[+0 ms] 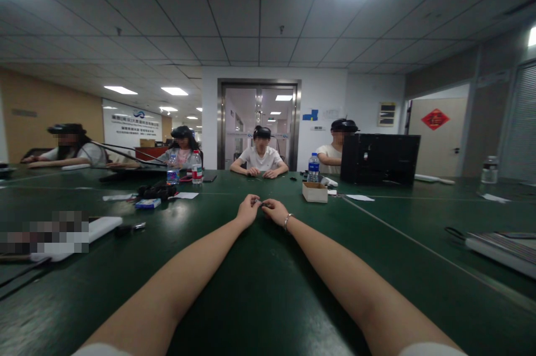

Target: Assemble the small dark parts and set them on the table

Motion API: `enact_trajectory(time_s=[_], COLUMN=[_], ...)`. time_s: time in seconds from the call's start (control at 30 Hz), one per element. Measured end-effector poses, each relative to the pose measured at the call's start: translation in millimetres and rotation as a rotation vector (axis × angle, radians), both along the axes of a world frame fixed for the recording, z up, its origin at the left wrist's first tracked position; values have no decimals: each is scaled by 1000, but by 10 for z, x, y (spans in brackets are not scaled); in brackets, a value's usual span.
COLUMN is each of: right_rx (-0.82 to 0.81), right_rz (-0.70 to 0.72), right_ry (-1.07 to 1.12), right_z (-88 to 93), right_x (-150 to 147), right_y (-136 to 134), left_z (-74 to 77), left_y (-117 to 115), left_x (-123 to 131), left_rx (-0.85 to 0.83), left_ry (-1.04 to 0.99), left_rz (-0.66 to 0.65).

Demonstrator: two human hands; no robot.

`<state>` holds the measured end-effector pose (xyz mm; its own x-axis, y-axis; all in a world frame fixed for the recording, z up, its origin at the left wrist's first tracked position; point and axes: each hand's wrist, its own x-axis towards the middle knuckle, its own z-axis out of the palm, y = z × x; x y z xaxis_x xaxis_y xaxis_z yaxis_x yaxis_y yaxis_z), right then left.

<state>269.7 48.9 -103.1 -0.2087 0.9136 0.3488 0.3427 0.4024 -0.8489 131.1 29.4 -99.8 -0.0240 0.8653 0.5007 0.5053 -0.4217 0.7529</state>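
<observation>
Both my arms reach forward over a dark green table [234, 300]. My left hand [248, 211] is closed, its fingertips pinching a small dark object [262, 203] from the left. From the right, my right hand [275, 212], with a silvery bracelet [287, 221] at the wrist, closes its fingers on the same small object. The two hands nearly meet, and the object lies between their fingertips, just above the tabletop. It is too small to identify.
An open cardboard box [315, 192] stands right of my hands, near a blue-labelled bottle [313, 167] and a black monitor [380, 158]. Two bottles, a blue packet [148, 203] and a white power strip [98, 227] are on the left. Several people sit across the table.
</observation>
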Motion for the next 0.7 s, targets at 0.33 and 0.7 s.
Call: enact_trajectory(time_s=[0.33,0.7], right_rx=[-4,-140], right_rz=[-7,60], right_ry=[-81,64], right_z=[41,-13], right_x=[-5,17], right_y=[-82,37], left_z=[-42,-40], left_y=[40,54], left_x=[-13,-31], left_rx=[-44,-137], left_ry=[-130,-210], left_rz=[-53,-64])
